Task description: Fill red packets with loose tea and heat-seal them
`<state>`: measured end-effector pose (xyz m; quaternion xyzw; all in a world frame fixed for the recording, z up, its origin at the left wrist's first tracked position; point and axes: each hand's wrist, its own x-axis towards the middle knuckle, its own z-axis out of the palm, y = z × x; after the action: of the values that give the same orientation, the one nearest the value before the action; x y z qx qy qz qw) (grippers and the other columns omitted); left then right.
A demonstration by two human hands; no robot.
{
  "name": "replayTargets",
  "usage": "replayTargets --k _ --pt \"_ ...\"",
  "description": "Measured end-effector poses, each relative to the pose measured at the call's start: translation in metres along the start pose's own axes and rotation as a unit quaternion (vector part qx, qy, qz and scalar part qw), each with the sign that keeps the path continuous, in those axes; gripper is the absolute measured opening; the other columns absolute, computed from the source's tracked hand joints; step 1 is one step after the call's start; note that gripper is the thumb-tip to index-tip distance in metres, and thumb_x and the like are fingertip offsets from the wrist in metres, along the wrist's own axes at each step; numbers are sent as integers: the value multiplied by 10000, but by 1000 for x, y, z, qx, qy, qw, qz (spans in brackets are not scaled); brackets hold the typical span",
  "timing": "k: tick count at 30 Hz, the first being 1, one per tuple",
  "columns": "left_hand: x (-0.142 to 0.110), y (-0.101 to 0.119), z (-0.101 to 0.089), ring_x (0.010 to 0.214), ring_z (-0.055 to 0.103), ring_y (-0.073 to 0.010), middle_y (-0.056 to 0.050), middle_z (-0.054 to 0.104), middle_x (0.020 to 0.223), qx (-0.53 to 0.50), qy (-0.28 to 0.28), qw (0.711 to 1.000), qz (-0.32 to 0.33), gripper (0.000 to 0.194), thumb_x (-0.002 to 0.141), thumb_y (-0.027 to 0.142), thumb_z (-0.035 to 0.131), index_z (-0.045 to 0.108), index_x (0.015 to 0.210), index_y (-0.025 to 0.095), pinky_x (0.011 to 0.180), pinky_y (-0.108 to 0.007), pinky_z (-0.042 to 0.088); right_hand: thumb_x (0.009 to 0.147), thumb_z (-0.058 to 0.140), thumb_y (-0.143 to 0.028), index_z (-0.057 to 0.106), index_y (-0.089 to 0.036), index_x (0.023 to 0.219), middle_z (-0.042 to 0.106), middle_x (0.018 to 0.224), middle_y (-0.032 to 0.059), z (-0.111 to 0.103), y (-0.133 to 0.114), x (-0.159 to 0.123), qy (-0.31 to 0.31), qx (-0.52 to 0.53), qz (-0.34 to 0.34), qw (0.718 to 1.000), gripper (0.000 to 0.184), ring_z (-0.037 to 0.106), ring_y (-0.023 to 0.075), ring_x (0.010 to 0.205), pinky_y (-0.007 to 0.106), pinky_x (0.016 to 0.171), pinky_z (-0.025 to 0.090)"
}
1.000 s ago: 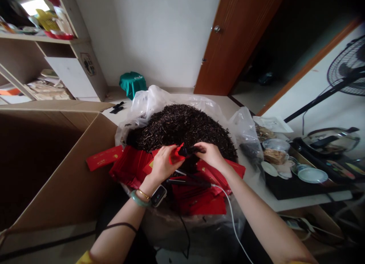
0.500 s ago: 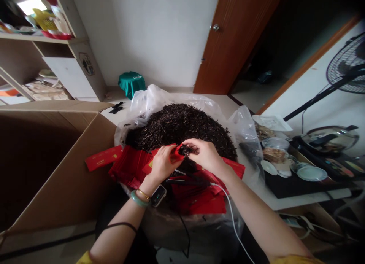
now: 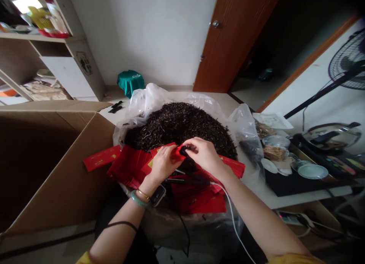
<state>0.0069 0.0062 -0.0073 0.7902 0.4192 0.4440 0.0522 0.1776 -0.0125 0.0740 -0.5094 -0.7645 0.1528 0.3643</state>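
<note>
A big clear plastic bag (image 3: 148, 98) holds a mound of dark dried tea leaves (image 3: 179, 123). My left hand (image 3: 162, 163) pinches a small red packet (image 3: 177, 153) by its open mouth, just in front of the mound. Pressed against that mouth, my right hand (image 3: 203, 153) is closed on a pinch of dark leaves (image 3: 186, 150). Several more red packets (image 3: 134, 165) lie fanned out below my hands. A dark clamp-like tool (image 3: 185, 180) with a white cable (image 3: 230, 210) rests on them.
A large open cardboard box (image 3: 51, 165) stands at the left. To the right, a low table (image 3: 299, 197) carries bowls, saucers and a kettle (image 3: 330, 136). A fan (image 3: 348, 62), a wooden door (image 3: 236, 39), shelves (image 3: 42, 39) and a green bundle (image 3: 129, 81) stand behind.
My right hand has drawn in closer to the red packet's mouth with the dark leaves. The left hand has kept its hold on the packet.
</note>
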Motion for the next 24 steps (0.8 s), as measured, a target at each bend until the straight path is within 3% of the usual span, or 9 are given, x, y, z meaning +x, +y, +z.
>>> replayTargets --k 15,20,24 --pt "-1 -1 2 910 670 -241 -73 708 987 -1 8 1000 1 440 707 291 770 570 1088 198 796 -369 563 831 614 -192 710 -214 790 707 846 37 0 -6 -1 37 36 -42 998 107 659 155 729 260 671 545" --pt "0 -1 1 919 667 -243 -72 706 996 -3 -2 1000 -7 454 704 298 770 570 1102 207 805 -375 559 831 600 -246 714 -216 813 710 822 43 -4 -2 -3 58 58 -3 997 119 655 168 716 271 652 541" --pt "0 -1 -1 918 668 -239 -69 704 998 -5 -1 1000 -10 454 709 299 767 571 1108 211 807 -371 558 816 595 -278 712 -208 823 720 817 43 -5 16 -11 61 100 47 992 137 658 170 682 283 636 551"
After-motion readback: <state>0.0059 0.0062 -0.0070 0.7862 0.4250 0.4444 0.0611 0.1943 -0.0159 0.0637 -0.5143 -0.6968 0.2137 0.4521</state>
